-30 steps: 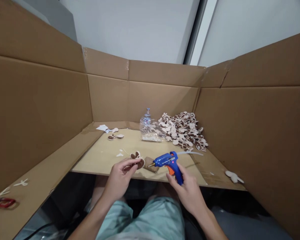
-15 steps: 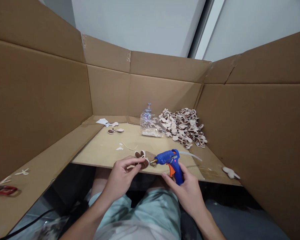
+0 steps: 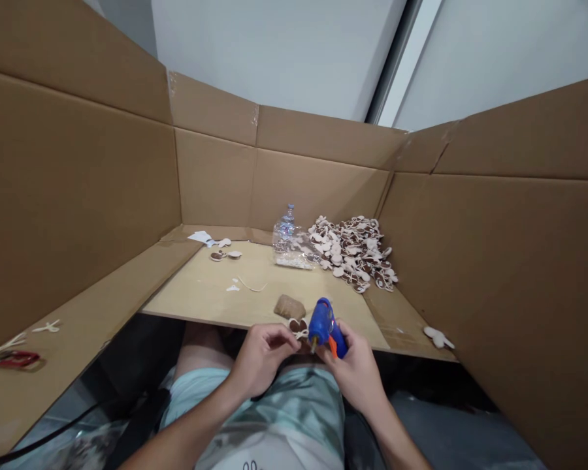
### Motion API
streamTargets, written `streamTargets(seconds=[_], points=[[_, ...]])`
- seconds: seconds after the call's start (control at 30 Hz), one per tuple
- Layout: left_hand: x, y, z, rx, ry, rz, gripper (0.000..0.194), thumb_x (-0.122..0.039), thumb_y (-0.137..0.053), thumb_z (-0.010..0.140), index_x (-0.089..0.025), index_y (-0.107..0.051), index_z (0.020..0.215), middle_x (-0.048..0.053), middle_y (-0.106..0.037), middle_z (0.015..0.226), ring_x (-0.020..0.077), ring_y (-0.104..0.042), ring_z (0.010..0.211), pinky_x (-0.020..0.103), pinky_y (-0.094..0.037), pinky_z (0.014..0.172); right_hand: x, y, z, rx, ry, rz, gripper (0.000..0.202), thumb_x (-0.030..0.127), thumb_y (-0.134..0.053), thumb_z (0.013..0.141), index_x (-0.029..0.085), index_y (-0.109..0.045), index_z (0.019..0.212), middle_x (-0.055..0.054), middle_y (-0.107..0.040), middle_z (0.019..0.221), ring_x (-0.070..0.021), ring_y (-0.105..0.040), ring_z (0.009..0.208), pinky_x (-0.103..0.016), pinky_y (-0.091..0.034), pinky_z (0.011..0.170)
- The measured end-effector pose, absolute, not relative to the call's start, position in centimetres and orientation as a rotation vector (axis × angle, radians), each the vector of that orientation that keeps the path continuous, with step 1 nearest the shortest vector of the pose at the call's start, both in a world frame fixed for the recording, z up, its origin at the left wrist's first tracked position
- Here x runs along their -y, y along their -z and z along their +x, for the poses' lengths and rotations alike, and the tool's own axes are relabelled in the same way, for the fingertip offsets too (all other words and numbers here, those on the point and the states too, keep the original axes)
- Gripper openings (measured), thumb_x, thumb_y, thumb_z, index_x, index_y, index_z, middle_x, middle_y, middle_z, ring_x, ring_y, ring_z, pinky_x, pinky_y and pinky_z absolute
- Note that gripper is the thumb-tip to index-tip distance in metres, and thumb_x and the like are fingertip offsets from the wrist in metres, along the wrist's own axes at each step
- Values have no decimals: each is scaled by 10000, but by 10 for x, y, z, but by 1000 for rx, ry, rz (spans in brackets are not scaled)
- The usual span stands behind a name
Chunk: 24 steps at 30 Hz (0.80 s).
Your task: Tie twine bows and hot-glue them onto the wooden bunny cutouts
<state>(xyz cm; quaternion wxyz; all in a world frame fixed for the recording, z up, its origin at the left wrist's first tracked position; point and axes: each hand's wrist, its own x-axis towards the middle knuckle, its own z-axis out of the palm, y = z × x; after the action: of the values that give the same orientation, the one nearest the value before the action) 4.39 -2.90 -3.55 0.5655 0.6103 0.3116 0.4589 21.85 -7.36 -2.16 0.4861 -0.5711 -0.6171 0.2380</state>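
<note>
My left hand (image 3: pixel 267 349) is closed, its fingertips pinching a small brown-and-white ornament with a cream cord bow (image 3: pixel 298 328) above the table's front edge. My right hand (image 3: pixel 357 365) is wrapped around the handle of a blue hot glue gun (image 3: pixel 322 320) with an orange trigger. The gun's nozzle points down and toward me, just right of the ornament. Right behind the ornament lies a brown, roughly rectangular pad (image 3: pixel 289 306) on the wooden board (image 3: pixel 210 294).
A heap of similar brown-and-white ornaments (image 3: pixel 355 251) fills the back right, beside a clear plastic bag (image 3: pixel 294 251) and a bottle (image 3: pixel 289 219). Cardboard walls (image 3: pixel 323 176) enclose three sides. Red-handled snippers (image 3: pixel 14 359) lie at left, a white cutout (image 3: pixel 438 337) at right.
Both hands have moved slightly right and toward me. The glue gun has swung from pointing left at the ornament to pointing down toward me, and the brown pad is now uncovered.
</note>
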Motion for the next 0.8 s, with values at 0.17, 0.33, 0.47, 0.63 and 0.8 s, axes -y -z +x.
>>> streamTargets(seconds=[0.17, 0.33, 0.47, 0.63, 0.8], points=[[31, 34, 45, -660, -1055, 1375, 121, -253, -748, 717, -161, -752, 639, 50, -739, 687, 168, -646, 679, 250, -475, 687, 78, 15, 220, 1470, -655, -1320, 105, 254, -657, 752, 165, -612, 786, 0, -621, 716, -150, -538, 663, -224, -443, 628], [37, 38, 51, -555, -1031, 1169, 150, -301, -788, 695, -163, -780, 752, 68, -770, 810, 178, -675, 780, 267, -493, 782, 86, 12, 215, 1421, -748, -1242, 176, 292, -705, 731, 171, -576, 740, 9, -575, 681, -136, -506, 616, -223, -440, 584], [41, 37, 52, -390, -971, 913, 205, -276, -817, 671, -149, -779, 827, 73, -772, 899, 173, -686, 853, 269, -490, 850, 89, 11, 211, 1353, -724, -1229, 245, 358, -721, 731, 177, -558, 742, 5, -564, 675, -141, -516, 610, -233, -460, 582], [43, 34, 52, -333, -977, 902, 306, -111, -891, 517, -150, -770, 795, 44, -771, 832, 142, -687, 807, 229, -502, 791, 96, 4, 204, 1420, -643, -1223, 222, 386, -660, 783, 185, -571, 756, -18, -611, 719, -160, -574, 640, -247, -497, 622], [39, 32, 49, -388, -1019, 926, 304, -122, -894, 518, -158, -769, 793, 45, -778, 824, 136, -697, 751, 227, -520, 735, 98, 6, 208, 1422, -471, -1299, 225, 369, -673, 755, 175, -593, 837, -3, -621, 683, -153, -564, 589, -232, -487, 556]])
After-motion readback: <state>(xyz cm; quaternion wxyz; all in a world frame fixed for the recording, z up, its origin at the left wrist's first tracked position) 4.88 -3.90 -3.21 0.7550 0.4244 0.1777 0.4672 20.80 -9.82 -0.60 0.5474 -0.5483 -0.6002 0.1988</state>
